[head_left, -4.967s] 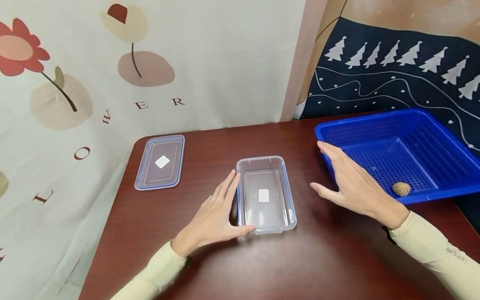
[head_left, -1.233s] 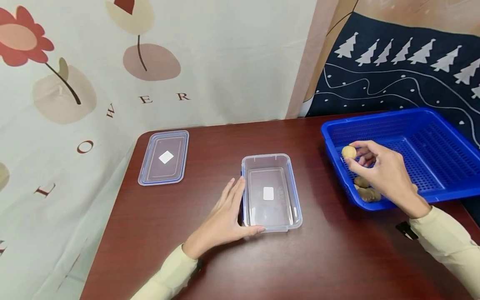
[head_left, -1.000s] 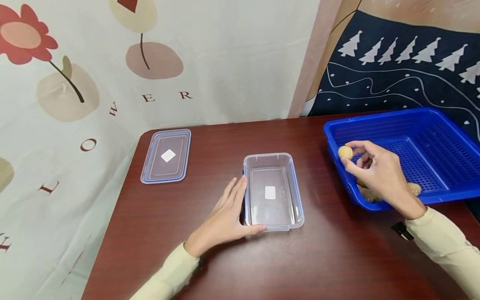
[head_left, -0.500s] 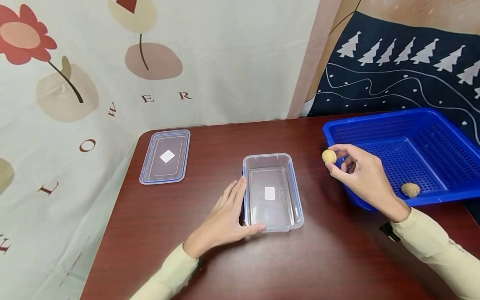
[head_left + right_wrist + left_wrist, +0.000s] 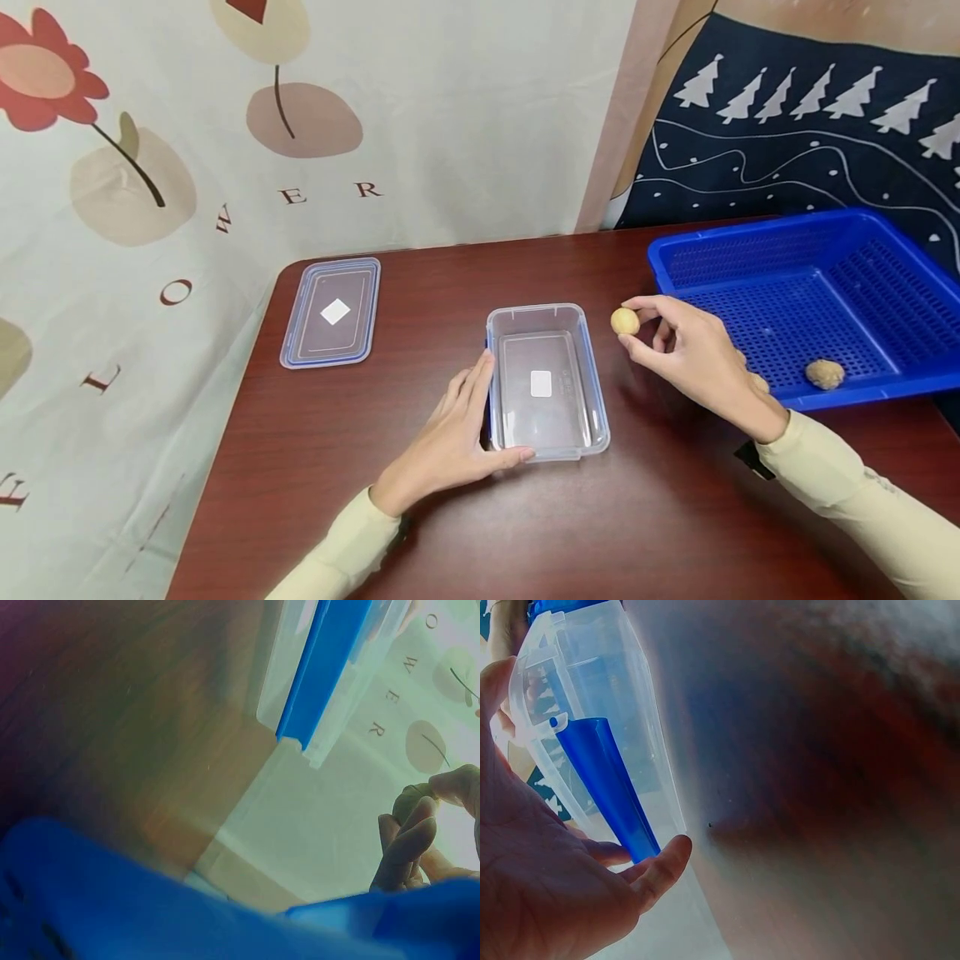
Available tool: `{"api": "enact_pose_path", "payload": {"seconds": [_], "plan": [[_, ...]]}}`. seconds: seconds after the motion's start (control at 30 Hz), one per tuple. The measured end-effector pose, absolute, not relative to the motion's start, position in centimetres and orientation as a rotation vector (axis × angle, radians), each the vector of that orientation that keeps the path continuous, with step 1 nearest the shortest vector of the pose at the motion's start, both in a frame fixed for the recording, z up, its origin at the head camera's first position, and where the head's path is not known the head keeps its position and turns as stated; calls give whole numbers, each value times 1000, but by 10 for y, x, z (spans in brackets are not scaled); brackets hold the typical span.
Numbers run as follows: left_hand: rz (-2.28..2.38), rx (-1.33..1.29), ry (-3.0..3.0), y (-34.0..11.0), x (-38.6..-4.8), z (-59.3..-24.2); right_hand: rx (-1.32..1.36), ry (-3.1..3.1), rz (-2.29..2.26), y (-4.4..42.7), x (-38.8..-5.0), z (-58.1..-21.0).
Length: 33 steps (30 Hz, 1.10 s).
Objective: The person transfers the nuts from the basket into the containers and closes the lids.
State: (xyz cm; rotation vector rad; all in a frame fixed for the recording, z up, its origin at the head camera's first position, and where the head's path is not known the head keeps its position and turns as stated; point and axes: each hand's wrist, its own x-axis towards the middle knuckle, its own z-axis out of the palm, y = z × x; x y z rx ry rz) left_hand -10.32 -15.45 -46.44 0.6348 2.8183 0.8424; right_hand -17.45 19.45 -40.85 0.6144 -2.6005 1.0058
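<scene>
My right hand (image 5: 693,354) pinches a piece of ginger (image 5: 625,322), its round pale-yellow face turned outward, between thumb and fingertips. It hangs over the table between the blue basket and the clear lidless food container (image 5: 551,425). In the right wrist view the ginger (image 5: 411,799) shows at the fingertips. My left hand (image 5: 448,442) rests against the container's left side with straight fingers, its thumb at the near rim. The left wrist view shows that hand (image 5: 555,877) beside the container's blue side clip (image 5: 604,776). Another tan, knobbly ginger piece (image 5: 825,374) lies in the basket.
The blue perforated basket (image 5: 877,392) stands at the right of the brown table (image 5: 442,292). More ginger (image 5: 757,382) is partly hidden behind my right wrist. A clear blue-edged lid (image 5: 335,333) lies at the back left. Printed cloth (image 5: 465,125) hangs behind the table.
My right hand has moved left with the ginger, from above the basket out past its left rim towards the container. My left hand has stayed against the container.
</scene>
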Motion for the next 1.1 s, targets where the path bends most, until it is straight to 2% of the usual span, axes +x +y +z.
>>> {"api": "enact_pose_path", "payload": {"seconds": [0.5,1.1], "plan": [[877,625,2810,-154,-103,-464,783,-2593,1045,169,-174,-420],[846,627,2800,-151,-104,-459,867,-2668,1037,139,-183,-457]]}}
